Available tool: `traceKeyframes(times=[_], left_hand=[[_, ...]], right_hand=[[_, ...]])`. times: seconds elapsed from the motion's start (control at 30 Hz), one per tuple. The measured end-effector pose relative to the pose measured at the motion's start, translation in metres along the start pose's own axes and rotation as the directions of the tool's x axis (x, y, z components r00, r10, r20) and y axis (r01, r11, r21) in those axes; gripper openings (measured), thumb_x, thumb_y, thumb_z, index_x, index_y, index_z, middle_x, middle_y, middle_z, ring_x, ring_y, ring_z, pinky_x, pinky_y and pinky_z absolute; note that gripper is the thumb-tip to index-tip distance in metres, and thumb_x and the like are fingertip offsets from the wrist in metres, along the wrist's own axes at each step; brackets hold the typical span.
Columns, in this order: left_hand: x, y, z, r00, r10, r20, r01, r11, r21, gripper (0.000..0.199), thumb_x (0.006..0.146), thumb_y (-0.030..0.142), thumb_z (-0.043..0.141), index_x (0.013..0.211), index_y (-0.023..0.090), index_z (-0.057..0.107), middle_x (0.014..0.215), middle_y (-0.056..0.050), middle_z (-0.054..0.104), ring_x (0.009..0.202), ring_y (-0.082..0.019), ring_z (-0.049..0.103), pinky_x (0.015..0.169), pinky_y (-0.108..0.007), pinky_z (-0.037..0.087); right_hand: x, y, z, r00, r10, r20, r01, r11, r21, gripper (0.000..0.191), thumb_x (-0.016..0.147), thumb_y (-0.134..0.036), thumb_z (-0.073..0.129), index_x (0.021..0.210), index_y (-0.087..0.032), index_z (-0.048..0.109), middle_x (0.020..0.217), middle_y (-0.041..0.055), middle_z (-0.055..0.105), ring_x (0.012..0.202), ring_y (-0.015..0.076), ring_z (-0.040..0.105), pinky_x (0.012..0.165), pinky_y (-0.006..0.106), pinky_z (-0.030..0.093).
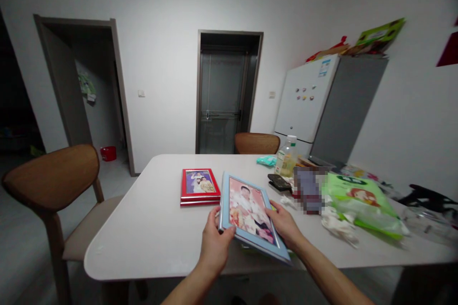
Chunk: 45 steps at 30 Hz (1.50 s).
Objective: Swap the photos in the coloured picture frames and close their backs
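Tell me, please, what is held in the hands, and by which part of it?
A light-blue photo frame: the left hand holds its lower-left corner, the right hand its right edge.

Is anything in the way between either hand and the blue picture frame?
Nothing visible. The left hand and right hand both hold the blue picture frame directly, at opposite sides. The red picture frame lies on the table beyond the left hand.

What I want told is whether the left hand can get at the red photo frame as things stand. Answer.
Probably not: the left hand grips the light-blue photo frame. If freed, its way looks open, since the red photo frame lies just beyond on the white table.
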<state>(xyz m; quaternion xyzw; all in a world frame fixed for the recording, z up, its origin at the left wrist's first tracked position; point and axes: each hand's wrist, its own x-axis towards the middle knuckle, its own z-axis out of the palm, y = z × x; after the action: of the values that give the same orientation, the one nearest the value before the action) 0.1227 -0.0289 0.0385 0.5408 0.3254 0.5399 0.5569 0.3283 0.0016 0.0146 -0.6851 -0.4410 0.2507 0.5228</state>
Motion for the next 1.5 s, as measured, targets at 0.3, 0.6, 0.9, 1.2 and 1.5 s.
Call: traceKeyframes(times=[0.3,0.6,0.9,1.2,1.5], left_hand=[[0.004,-0.045,0.013,0.987,-0.080,0.137,-0.012,0.824,0.567,0.048,0.063,0.018,0.059,0.110,0.016,0.048,0.107,-0.009,0.059,0.098,-0.024,0.052,0.085,-0.033,0.037],[0.023,-0.044,-0.050,0.987,-0.126,-0.095,0.149,0.943,0.297,0.049,0.061,0.024,0.065,0.107,0.013,0.051,0.116,-0.014,0.052,0.109,-0.025,0.045,0.094,-0.033,0.029],[0.032,-0.040,-0.095,0.929,-0.262,-0.261,0.272,0.962,0.003,0.038,0.066,0.027,0.064,0.096,0.009,0.050,0.102,-0.015,0.058,0.096,-0.020,0.055,0.083,-0.029,0.040],[0.028,-0.033,-0.094,0.912,-0.341,-0.227,0.239,0.893,-0.381,0.024,0.072,0.033,0.057,0.086,0.014,0.054,0.088,-0.007,0.062,0.080,-0.014,0.060,0.073,-0.026,0.045],[-0.007,0.005,-0.082,0.934,0.022,-0.357,-0.061,0.993,-0.099,0.036,0.067,0.031,0.059,0.097,0.011,0.056,0.091,-0.009,0.064,0.089,-0.024,0.057,0.081,-0.033,0.042]], right_hand=[[0.051,0.024,-0.035,0.997,-0.078,0.020,0.073,0.781,-0.620,0.040,0.066,-0.020,0.047,0.103,-0.010,0.058,0.094,0.0115,0.064,0.087,0.0205,0.059,0.074,0.025,0.042],[0.028,-0.023,0.062,0.889,-0.362,0.279,0.453,0.619,-0.641,0.041,0.073,-0.021,0.041,0.112,-0.011,0.050,0.113,0.0111,0.053,0.104,0.0189,0.047,0.090,0.028,0.031],[0.015,-0.061,0.174,0.703,-0.503,0.502,0.710,0.470,-0.523,0.036,0.067,-0.012,0.047,0.102,-0.014,0.055,0.099,0.0115,0.055,0.094,0.0224,0.045,0.081,0.034,0.031],[-0.039,-0.069,0.149,0.574,-0.585,0.573,0.818,0.438,-0.373,0.022,0.068,-0.016,0.050,0.088,-0.016,0.058,0.086,0.0067,0.052,0.085,0.0179,0.044,0.076,0.029,0.033],[-0.086,-0.093,0.116,0.692,-0.546,0.472,0.579,0.810,0.088,0.049,0.067,-0.024,0.053,0.114,-0.021,0.046,0.118,0.0086,0.047,0.109,0.0218,0.041,0.093,0.039,0.030]])
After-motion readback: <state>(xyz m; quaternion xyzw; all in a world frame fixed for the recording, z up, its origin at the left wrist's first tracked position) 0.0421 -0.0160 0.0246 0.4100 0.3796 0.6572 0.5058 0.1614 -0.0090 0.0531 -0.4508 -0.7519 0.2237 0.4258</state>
